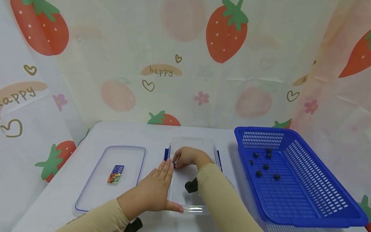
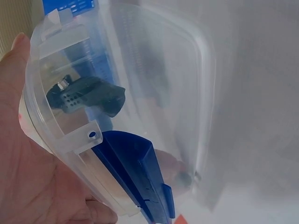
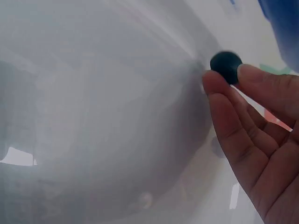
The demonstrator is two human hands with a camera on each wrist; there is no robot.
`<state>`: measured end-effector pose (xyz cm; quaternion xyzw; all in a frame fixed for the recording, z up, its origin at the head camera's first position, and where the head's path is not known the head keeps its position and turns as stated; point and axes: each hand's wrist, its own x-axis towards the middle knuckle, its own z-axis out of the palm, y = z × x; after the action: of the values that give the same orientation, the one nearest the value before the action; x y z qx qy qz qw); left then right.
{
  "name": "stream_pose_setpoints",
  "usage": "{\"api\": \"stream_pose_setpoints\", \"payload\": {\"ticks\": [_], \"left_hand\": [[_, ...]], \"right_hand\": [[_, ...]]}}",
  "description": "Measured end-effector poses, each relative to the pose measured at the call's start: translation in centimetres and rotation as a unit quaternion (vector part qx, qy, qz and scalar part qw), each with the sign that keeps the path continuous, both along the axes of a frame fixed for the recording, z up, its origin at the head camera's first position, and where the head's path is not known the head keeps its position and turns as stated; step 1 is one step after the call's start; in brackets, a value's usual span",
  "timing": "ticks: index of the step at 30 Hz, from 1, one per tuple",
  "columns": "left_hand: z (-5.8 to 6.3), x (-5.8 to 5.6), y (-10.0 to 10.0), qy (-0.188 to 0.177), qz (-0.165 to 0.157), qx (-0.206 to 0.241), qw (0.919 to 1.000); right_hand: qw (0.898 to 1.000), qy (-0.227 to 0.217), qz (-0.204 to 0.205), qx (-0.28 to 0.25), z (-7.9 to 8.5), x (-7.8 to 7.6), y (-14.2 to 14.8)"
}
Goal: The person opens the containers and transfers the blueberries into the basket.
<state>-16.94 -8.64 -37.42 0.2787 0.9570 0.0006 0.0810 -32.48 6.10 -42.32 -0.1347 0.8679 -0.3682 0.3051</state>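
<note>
My right hand (image 1: 189,157) reaches inside a clear plastic container (image 1: 193,211) with blue side clips. In the right wrist view, its thumb and fingertips pinch a small dark round ball (image 3: 225,66), close to the container's wall. My left hand (image 1: 153,187) lies along the container's left side, fingers straight and together at the rim, thumb stretched over the near edge. In the left wrist view a blue clip (image 2: 135,168) hangs from the container wall beside the palm.
A blue perforated basket (image 1: 314,222) with several dark balls stands at the right. A clear lid (image 1: 95,193) with a blue seal lies at the left, a printed packet (image 1: 116,174) within its outline. A patterned curtain (image 1: 174,96) closes off the back.
</note>
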Motion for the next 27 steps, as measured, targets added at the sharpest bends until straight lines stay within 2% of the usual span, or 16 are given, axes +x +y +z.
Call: {"api": "stream_pose_setpoints", "payload": {"ticks": [4,7,12,15,21,27], "left_hand": [[-0.1,0.0,0.0,-0.001,0.004,0.004,1.0000],[-0.1,0.0,0.0,-0.004,0.006,0.003,1.0000],[0.0,0.0,0.0,-0.001,0.001,-0.004,1.0000],[0.0,0.0,0.1,0.001,0.001,-0.004,1.0000],[0.0,0.0,0.1,0.000,0.002,0.005,1.0000],[-0.2,-0.1,0.1,0.001,0.003,0.002,1.0000]], "right_hand": [[1.000,-0.011,0.000,-0.005,-0.2,-0.1,0.1],[1.000,-0.003,-0.004,-0.017,-0.1,-0.1,0.0],[0.998,0.021,-0.028,-0.052,0.3,-0.2,0.0],[0.996,0.013,-0.035,-0.081,0.8,-0.3,0.2],[0.991,0.008,-0.041,-0.130,2.6,-0.2,0.8],[0.987,0.032,-0.022,-0.155,5.6,-0.1,1.7]]}}
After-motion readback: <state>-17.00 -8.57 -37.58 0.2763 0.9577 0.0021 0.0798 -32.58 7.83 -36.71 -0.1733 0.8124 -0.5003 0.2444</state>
